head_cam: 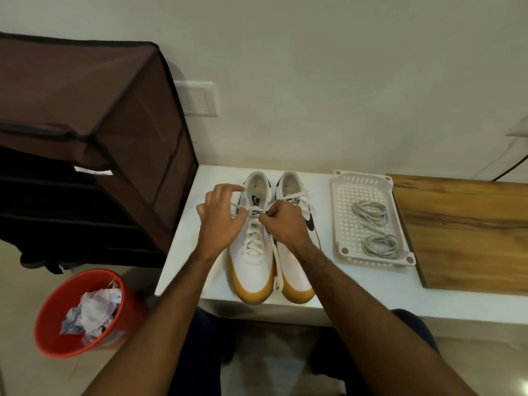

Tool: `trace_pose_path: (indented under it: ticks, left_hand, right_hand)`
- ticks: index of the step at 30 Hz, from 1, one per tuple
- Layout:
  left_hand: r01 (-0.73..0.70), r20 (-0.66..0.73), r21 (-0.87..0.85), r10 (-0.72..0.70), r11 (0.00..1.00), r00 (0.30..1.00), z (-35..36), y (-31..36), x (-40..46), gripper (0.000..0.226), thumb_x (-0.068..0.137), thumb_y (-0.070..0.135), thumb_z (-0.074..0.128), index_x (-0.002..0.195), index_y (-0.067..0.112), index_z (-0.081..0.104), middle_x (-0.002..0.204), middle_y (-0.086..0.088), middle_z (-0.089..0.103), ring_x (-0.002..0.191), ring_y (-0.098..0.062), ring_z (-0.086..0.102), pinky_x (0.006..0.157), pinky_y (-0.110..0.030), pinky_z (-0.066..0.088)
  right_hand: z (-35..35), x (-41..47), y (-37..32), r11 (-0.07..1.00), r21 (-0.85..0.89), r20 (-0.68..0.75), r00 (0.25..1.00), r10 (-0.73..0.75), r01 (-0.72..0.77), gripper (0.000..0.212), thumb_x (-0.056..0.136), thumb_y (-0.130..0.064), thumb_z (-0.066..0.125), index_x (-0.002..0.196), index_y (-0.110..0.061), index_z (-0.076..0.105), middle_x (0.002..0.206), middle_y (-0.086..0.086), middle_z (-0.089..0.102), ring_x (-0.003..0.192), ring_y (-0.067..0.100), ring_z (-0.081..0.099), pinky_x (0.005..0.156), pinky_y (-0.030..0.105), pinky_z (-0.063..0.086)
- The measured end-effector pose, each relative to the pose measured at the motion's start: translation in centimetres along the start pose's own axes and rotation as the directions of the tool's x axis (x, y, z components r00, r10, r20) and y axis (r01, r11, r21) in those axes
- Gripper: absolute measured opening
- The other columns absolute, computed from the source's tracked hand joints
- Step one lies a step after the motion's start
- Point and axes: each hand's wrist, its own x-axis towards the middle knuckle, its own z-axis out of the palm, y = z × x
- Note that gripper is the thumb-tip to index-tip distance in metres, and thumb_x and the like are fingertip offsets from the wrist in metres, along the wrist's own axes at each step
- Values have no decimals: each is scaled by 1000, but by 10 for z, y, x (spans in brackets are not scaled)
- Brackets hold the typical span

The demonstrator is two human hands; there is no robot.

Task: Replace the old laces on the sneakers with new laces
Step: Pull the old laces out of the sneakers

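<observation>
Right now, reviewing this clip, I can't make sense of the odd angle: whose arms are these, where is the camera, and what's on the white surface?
There is no machine here. A camera worn on a person's head looks down at their own bare arms. On the white tabletop stands a pair of white sneakers with tan soles. The left hand and the right hand each pinch an end of the white lace at the top of the left-side sneaker, apparently undoing it. Beside the sneakers, a white perforated plastic tray holds two coiled bundles of grey laces, likely the new ones. A wooden board lies further right; a red bin with crumpled paper stands on the floor.
</observation>
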Motion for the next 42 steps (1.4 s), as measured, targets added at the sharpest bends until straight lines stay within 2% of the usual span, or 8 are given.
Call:
trace_pose_path:
  ticks: [5, 10, 13, 17, 24, 32, 38, 42]
  left_hand:
    - [-258, 256, 291, 185, 921, 949, 16, 0, 11, 17, 97, 28, 60, 113, 28, 67, 122, 7, 60, 114, -17, 50, 95, -40, 24]
    - [-11, 142, -183, 37, 983, 989, 17, -4, 11, 7, 98, 9, 59, 94, 12, 64, 107, 2, 66, 97, -15, 63, 87, -40, 54]
    - [401, 204, -709, -376, 580, 904, 5, -11, 3, 20, 104, 6, 48, 85, 9, 54, 120, -7, 69, 95, -25, 74, 81, -39, 60]
    - [407, 293, -912, -619, 47, 728, -12, -19, -3, 22, 108, 9, 38, 91, 5, 51, 117, -18, 70, 89, -36, 75, 68, -42, 61]
    - [115, -23, -173, -120, 978, 992, -2, -6, 9, 61, 84, 25, 78, 135, 25, 44, 140, 4, 47, 127, -20, 46, 101, -35, 38]
    - [-278, 266, 329, 194, 902, 944, 18, 3, 15, 15, 93, 26, 67, 108, 26, 70, 143, 3, 51, 132, -22, 41, 105, -46, 24]
    - [24, 162, -222, 12, 975, 987, 18, -7, 8, 10, 95, 4, 63, 91, 13, 62, 115, -1, 64, 106, -15, 60, 91, -29, 51]
    - [365, 267, -609, -252, 704, 930, 0, -21, 1, 19, 102, 5, 53, 84, 9, 51, 116, -6, 70, 109, -19, 70, 87, -35, 59]
  right_hand:
    - [0, 0, 2, 1000, 5, 1, 1000, -16, 16, 35, 86, -32, 69, 65, -4, 72, 61, 10, 68, 61, 25, 65, 62, 36, 53]
    - [1, 2, 5, 1000, 13, -11, 1000, -13, 13, 33, 85, -27, 67, 65, -1, 72, 63, 14, 68, 62, 29, 66, 63, 41, 58]
    - [1, 2, 5, 1000, 15, -10, 1000, -2, 2, 30, 84, -26, 68, 65, -3, 72, 63, 14, 69, 61, 29, 67, 65, 42, 60]
    - [2, 1, 5, 1000, 30, -19, 1000, -5, 5, 28, 86, -23, 70, 69, 0, 71, 66, 16, 69, 64, 30, 67, 70, 42, 60]
    - [1, 0, 5, 1000, 18, -7, 1000, -14, 14, 29, 85, -23, 68, 63, -3, 71, 59, 12, 67, 59, 26, 65, 67, 40, 60]
    - [0, 1, 5, 999, 30, 1, 1000, -24, 24, 35, 87, -30, 68, 66, -3, 72, 62, 13, 68, 61, 28, 65, 64, 39, 56]
    - [1, 0, 3, 999, 54, -22, 1000, -7, 8, 30, 84, -24, 68, 67, 1, 68, 64, 18, 68, 63, 33, 66, 63, 42, 56]
    - [2, 0, 4, 999, 40, -27, 1000, 5, -4, 31, 85, -22, 68, 67, 2, 67, 64, 17, 67, 63, 33, 67, 66, 43, 59]
